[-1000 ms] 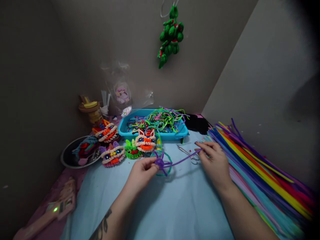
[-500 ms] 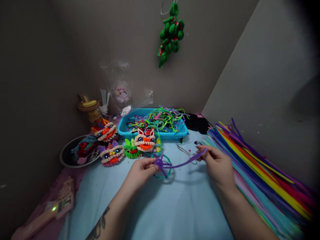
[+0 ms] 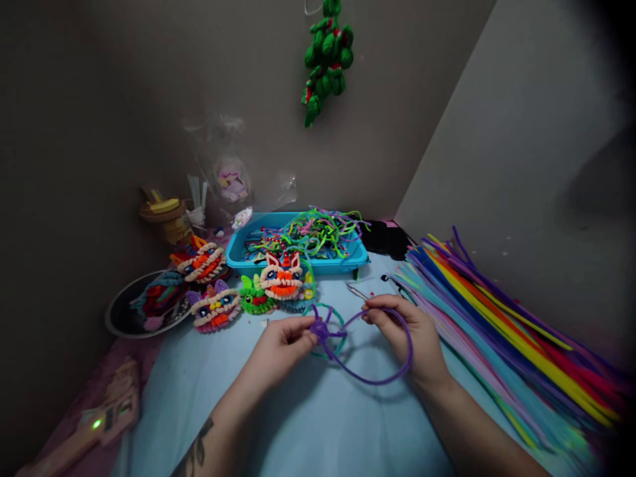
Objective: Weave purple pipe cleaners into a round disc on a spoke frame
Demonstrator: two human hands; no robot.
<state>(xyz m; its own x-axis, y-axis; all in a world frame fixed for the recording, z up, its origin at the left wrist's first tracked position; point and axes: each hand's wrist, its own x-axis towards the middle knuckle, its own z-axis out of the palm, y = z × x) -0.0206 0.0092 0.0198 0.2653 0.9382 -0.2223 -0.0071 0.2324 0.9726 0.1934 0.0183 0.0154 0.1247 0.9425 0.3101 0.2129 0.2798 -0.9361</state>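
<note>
My left hand (image 3: 291, 344) pinches a small woven purple pipe-cleaner piece (image 3: 322, 329) with short stems sticking out. A long purple strand runs from that piece in a wide loop (image 3: 380, 382) towards my right hand (image 3: 400, 324), whose thumb and fingers are closed on it. Beneath and behind the purple piece shows a teal ring (image 3: 325, 308). Just beyond my right fingertips lies a metal tool (image 3: 356, 291), partly hidden by the hand.
Behind stands a blue tray (image 3: 298, 270) of pipe-cleaner scraps. Left of it are colourful lion-head figures (image 3: 216, 308) and a dark bowl (image 3: 119, 318). A pink glue gun (image 3: 109, 411) lies at left, long pipe cleaners (image 3: 501, 318) at right. Green ornaments (image 3: 328, 59) hang above.
The purple strand, nearly straight before, now bends into a wide open loop. My right hand has moved left, closer to my left hand. The whole view has shifted slightly.
</note>
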